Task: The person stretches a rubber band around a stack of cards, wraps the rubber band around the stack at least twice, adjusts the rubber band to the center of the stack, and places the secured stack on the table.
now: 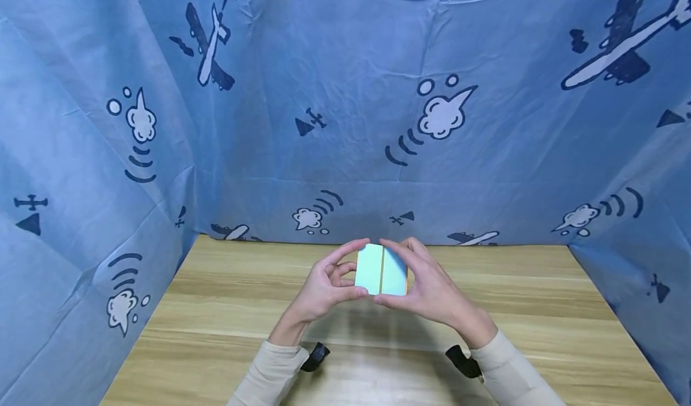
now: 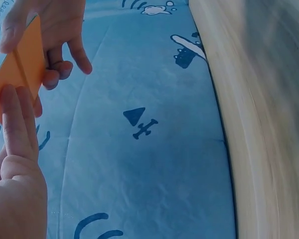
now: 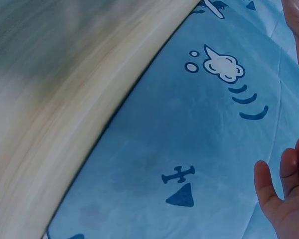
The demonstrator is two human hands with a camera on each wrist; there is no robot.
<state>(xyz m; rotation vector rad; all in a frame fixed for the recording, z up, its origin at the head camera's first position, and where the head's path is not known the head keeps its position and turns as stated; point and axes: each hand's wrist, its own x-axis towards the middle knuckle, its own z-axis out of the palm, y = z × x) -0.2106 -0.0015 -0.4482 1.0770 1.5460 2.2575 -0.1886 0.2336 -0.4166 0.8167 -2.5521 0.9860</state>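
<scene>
Both hands hold up a small two-part square panel above the table; in the head view its face is pale cyan, with a straight seam between the halves. Its back shows orange in the left wrist view. My left hand pinches the left half between thumb and index finger at its lower and upper edges, with other fingertips against the orange back. My right hand grips the right half the same way, its outer fingers spread behind. Only part of the right hand shows in the right wrist view; the panel is out of frame there.
A wood-grain table lies below the hands. Blue cloth printed with planes and clouds hangs at the back and both sides. Black straps sit at the wrists, beside the light sleeves.
</scene>
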